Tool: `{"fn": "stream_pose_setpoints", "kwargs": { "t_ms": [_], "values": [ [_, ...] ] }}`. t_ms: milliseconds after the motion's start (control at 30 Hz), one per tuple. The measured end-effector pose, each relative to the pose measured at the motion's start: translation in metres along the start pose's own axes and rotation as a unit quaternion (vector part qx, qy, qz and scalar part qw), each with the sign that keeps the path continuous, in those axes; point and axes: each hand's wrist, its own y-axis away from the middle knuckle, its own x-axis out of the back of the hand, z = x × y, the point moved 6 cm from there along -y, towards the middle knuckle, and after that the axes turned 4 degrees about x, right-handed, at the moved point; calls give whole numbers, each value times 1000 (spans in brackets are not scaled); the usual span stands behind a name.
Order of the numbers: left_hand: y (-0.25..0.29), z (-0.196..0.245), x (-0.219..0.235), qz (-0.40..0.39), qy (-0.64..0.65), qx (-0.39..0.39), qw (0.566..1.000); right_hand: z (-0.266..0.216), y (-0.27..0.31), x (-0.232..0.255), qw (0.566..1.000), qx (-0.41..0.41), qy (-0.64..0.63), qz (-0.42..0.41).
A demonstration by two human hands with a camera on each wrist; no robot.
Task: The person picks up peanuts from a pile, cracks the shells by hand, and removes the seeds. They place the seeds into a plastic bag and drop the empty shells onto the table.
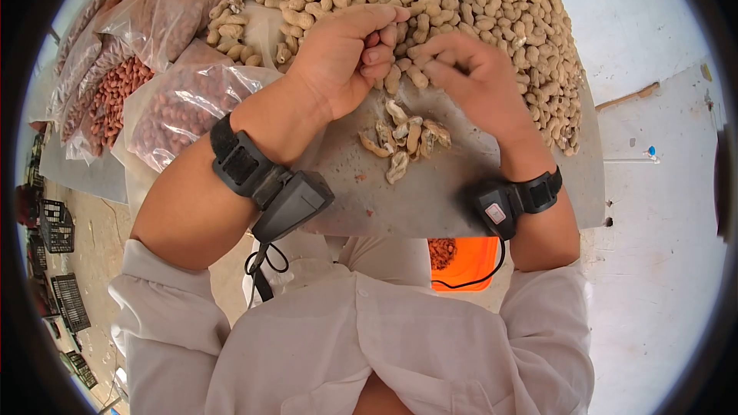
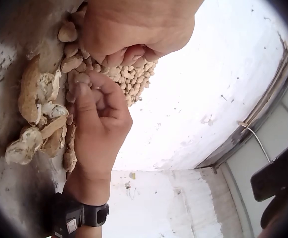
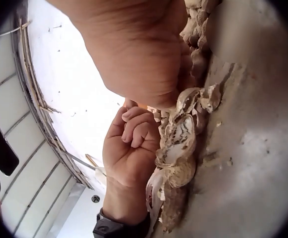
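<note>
My left hand [image 1: 338, 58] is at the near edge of a heap of unshelled peanuts [image 1: 492, 4]. Its lower fingers curl toward the palm, while thumb and index finger reach forward over the heap; no object shows in it. Just to the right, my right hand [image 1: 484, 84] has thumb and index finger brought together at the heap's edge. In the left wrist view these fingertips pinch a peanut [image 2: 80, 78]. Broken peanut shells [image 1: 413, 138] lie in a small pile on the grey tabletop [image 1: 369, 204], below both hands. The right wrist view shows opened shell halves [image 3: 178, 146] close up.
Clear plastic bags of red peanut kernels [image 1: 181, 111] stand along the left side. An orange tub [image 1: 477, 261] with red kernels sits below the table's front edge. A whitish surface [image 1: 653, 184] with a stick [image 1: 629, 97] extends on the right. Black crates [image 1: 69, 300] are at far left.
</note>
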Motion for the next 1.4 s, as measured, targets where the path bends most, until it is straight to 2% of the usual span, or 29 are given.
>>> {"fn": "stream_pose_setpoints", "kwargs": {
  "t_ms": [67,167,267,367,467,567,667,800,1000,1067,1200,1400],
  "values": [
    [1,-2,0,8,-30,8,999,15,1,8,972,-39,-223,63],
    [1,-9,-3,-15,-59,28,998,24,1,9,917,-46,-374,128],
    [6,-9,-11,-23,-97,17,995,24,0,2,890,-24,-440,115],
    [7,-7,-15,-11,-156,-19,988,16,-1,-3,894,5,-437,102],
    [7,-5,-14,-9,-184,-52,982,16,0,-3,876,2,-472,101],
    [6,-5,-12,-1,-203,-69,977,20,0,-1,894,-10,-435,108],
    [8,-2,-18,-9,-243,-86,966,15,1,-2,893,-19,-425,144],
    [10,-1,-21,-23,-274,-104,956,15,1,-1,914,-14,-387,121],
    [12,-2,-21,-41,-239,-79,967,6,1,-3,912,-33,-401,83],
    [16,-2,-26,-62,-282,-90,953,3,2,-6,906,-57,-415,52],
    [17,-3,-29,-85,-300,-106,944,3,2,-8,927,-55,-369,48],
    [14,-9,-20,-58,-245,-55,966,-3,2,-5,949,-27,-311,43]
  ]
}}
